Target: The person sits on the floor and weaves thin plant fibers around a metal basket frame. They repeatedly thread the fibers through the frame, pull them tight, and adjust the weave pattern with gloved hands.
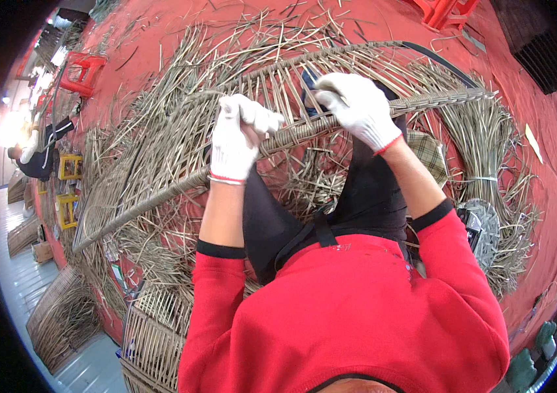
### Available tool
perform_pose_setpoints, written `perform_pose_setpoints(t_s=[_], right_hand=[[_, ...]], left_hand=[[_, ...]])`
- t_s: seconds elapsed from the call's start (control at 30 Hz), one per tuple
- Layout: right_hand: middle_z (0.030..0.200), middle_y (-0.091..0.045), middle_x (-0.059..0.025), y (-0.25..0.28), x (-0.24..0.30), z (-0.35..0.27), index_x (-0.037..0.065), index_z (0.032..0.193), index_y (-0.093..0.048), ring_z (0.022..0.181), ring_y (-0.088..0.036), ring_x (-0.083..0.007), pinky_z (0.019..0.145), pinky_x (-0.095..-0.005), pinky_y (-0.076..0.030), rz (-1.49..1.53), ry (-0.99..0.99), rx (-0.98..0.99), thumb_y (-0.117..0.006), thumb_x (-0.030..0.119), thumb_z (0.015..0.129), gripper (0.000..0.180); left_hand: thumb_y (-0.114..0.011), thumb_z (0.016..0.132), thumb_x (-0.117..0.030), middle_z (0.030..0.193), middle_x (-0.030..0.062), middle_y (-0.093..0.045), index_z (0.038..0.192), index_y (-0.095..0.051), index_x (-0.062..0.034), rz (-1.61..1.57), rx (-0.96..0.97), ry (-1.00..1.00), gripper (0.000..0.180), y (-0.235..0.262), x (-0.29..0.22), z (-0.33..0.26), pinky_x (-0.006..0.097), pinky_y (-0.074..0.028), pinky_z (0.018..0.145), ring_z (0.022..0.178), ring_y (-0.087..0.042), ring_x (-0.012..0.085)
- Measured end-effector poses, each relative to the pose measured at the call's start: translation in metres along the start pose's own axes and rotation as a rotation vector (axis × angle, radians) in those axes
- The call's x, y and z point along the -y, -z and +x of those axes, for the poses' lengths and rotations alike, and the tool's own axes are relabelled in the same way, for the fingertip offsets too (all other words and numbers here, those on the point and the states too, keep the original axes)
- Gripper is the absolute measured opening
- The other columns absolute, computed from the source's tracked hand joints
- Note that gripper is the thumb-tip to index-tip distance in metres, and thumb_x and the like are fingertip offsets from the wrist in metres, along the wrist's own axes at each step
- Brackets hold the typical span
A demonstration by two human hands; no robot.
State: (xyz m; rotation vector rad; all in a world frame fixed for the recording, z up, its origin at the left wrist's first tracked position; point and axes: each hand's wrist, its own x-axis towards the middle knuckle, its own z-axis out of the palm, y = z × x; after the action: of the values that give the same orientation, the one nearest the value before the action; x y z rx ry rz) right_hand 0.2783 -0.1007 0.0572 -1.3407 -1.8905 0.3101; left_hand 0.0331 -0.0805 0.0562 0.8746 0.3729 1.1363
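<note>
A long wicker frame [291,135] with a rim wrapped in grey-brown strands lies slanted across my lap, from the left up to the far right. Light strands cross the gap between its two long edges. My left hand [238,134], in a white knit glove, is closed just above the near rim. What its fingers hold, if anything, is hidden. Gloved likewise, my right hand [359,108] curls over the same rim farther right, thumb and fingers drawn together. I cannot make out anything between them.
Loose strands [193,85] are heaped around the frame on the red floor. A tied bundle of strands [481,141] lies at the right. Red stools [82,72] stand farther off, with yellow crates [69,167] and another person [37,160] at the far left. A woven basket [154,334] sits near left.
</note>
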Motion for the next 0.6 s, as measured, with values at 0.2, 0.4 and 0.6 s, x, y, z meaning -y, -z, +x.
perform_pose_setpoints(t_s=[0.2, 0.4, 0.6], right_hand=[[0.082, -0.072, -0.0087, -0.009, -0.021, -0.017, 0.015, 0.095, -0.073, 0.078, -0.07, -0.0328, 0.069, -0.0425, -0.055, -0.221, 0.011, -0.11, -0.063, 0.035, 0.098, 0.022], [0.086, -0.069, -0.0094, 0.002, -0.023, -0.022, 0.014, 0.098, -0.072, 0.08, -0.068, -0.0341, 0.071, -0.0411, -0.053, -0.112, 0.106, 0.001, -0.068, 0.057, 0.091, 0.044], [0.101, -0.066, -0.0039, 0.005, -0.008, -0.022, 0.017, 0.101, -0.068, 0.097, -0.065, -0.0294, 0.085, -0.0424, -0.051, -0.306, 0.461, 0.19, -0.088, 0.049, 0.067, 0.05]], left_hand=[[-0.038, 0.113, -0.029, 0.053, -0.0036, -0.028, 0.067, -0.036, -0.0194, 0.158, -0.677, 0.129, 0.048, -0.043, -0.004, -0.056, 0.036, -0.037, 0.062, 0.046, -0.03, 0.0155], [-0.036, 0.111, -0.026, 0.051, -0.004, -0.025, 0.065, -0.031, -0.0196, 0.088, -0.406, -0.012, 0.047, -0.032, -0.01, -0.109, 0.035, -0.03, 0.058, 0.046, -0.023, 0.0149], [-0.036, 0.11, -0.024, 0.052, -0.0058, -0.024, 0.065, -0.031, -0.019, 0.069, -0.241, -0.094, 0.046, -0.002, -0.014, -0.131, 0.034, -0.031, 0.057, 0.045, -0.022, 0.0132]])
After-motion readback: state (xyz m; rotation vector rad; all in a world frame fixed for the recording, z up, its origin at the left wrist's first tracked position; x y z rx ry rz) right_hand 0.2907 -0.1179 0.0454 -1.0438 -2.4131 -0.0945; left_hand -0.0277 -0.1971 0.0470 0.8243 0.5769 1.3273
